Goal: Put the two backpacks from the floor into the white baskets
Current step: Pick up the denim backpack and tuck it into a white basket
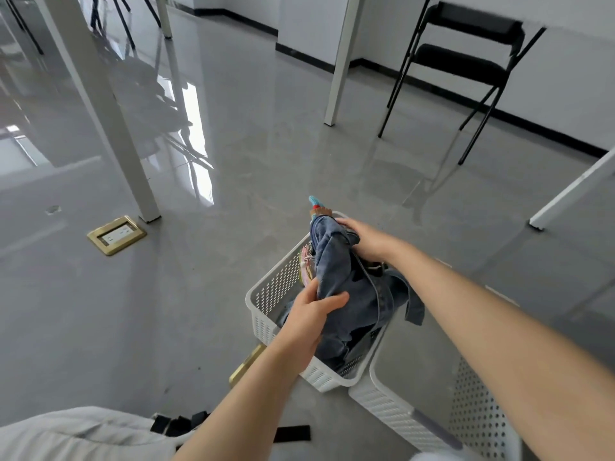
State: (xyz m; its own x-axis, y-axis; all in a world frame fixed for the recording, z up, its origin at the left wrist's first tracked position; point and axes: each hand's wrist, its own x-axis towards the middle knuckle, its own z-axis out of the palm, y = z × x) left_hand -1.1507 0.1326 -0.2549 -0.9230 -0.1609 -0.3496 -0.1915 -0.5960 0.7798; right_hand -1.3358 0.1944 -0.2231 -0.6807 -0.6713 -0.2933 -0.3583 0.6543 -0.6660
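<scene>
Here, from the head camera, I look down at a shiny grey floor (233, 134) with two white baskets side by side at the lower right. The far basket (276, 287) has a blue denim backpack (352, 287) bunched up in it, its top end standing above the far rim and a loose strap hanging over the right edge. A small colourful charm (317, 205) pokes up from the backpack's far end, and a pinkish patch shows on its left side against the basket wall.

My left hand (311, 316) grips the denim at the near left side, thumb on top and fingers curled under a fold of the cloth. My right hand (364, 239) lies on the far upper part of the backpack with fingers bent over the fabric, holding it; the fingertips are partly hidden by the cloth. Both forearms are bare and reach in from the lower edge.

The near basket (399, 410) touches the far one at their adjoining corner, and I can see bare floor through its open top.

A light grey backpack (76, 430) lies on the floor at the lower left, with black straps (179, 424) spread out just beside my left forearm.

Further off I see a brass floor socket (116, 235) near a white table leg (100, 104), and a black folding chair (466, 64) by the wall.
</scene>
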